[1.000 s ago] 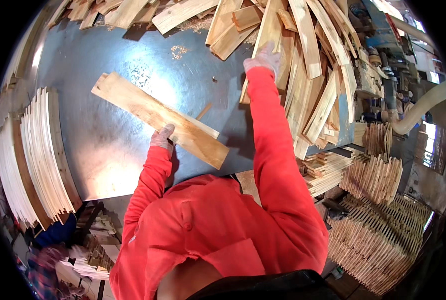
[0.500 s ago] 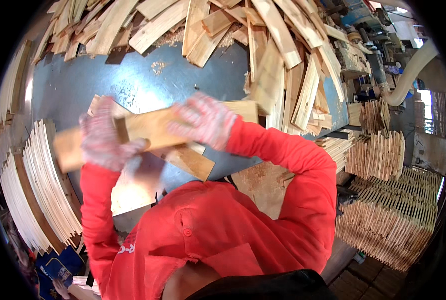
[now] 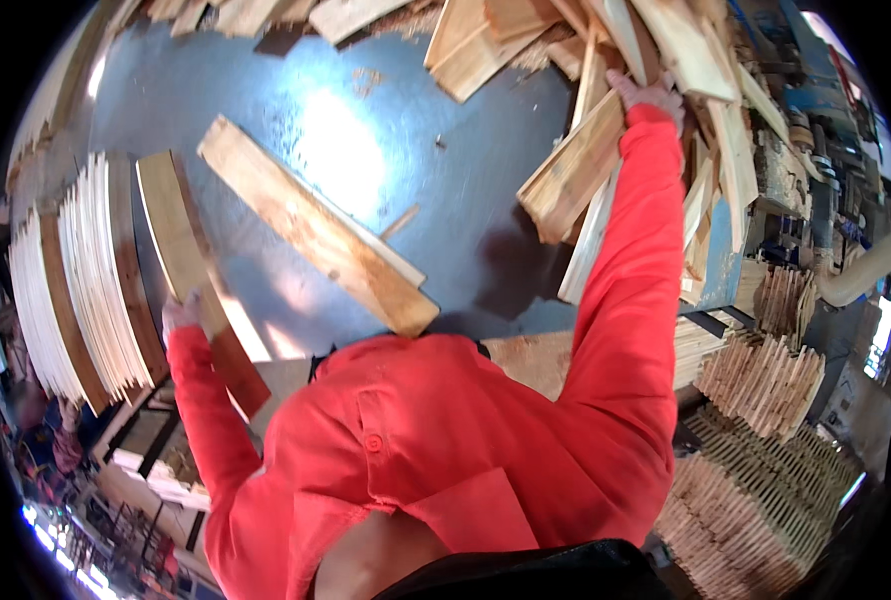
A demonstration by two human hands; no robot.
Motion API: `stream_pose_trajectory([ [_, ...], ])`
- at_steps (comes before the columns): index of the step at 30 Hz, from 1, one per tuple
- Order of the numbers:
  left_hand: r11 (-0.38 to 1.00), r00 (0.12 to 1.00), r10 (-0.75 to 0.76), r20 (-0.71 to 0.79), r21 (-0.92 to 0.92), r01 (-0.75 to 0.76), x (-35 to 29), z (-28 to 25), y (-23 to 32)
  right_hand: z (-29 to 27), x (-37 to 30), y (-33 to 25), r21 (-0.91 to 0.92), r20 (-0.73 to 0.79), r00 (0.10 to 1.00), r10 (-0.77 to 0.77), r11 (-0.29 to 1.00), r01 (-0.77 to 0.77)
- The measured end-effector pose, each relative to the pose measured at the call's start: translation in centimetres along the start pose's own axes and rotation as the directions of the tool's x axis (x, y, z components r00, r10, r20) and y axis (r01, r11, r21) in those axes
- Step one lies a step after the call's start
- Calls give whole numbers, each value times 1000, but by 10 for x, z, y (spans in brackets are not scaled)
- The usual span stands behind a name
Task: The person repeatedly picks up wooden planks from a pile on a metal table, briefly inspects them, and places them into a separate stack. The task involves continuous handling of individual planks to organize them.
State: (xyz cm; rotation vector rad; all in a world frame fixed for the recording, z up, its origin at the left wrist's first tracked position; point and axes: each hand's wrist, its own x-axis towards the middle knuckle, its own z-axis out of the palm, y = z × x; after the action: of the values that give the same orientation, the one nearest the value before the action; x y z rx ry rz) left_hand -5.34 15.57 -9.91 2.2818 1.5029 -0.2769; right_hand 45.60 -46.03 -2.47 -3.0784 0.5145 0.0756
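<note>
Over table [image 3: 466, 190], hands [image 3: 183, 312] [image 3: 654, 97] at boards' edges, boards [image 3: 188, 255] [image 3: 571, 172] apart.

We see a bright red shirt [image 3: 436, 420] with a red button [image 3: 374, 443], and a blue-grey table [image 3: 456, 200] whitened by glare. The left board [image 3: 184, 250] is tan, turning reddish brown at its near end; the middle board [image 3: 311, 230] is honey-yellow with browner patches. We find cream stripes along the upright boards [image 3: 96, 265].
</note>
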Motion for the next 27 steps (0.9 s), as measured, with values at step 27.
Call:
stream_pose_trajectory([
  [27, 889, 987, 114, 117, -455, -49, -21, 42, -14, -136, -438, 130, -554, -56, 998, 15, 831, -43],
])
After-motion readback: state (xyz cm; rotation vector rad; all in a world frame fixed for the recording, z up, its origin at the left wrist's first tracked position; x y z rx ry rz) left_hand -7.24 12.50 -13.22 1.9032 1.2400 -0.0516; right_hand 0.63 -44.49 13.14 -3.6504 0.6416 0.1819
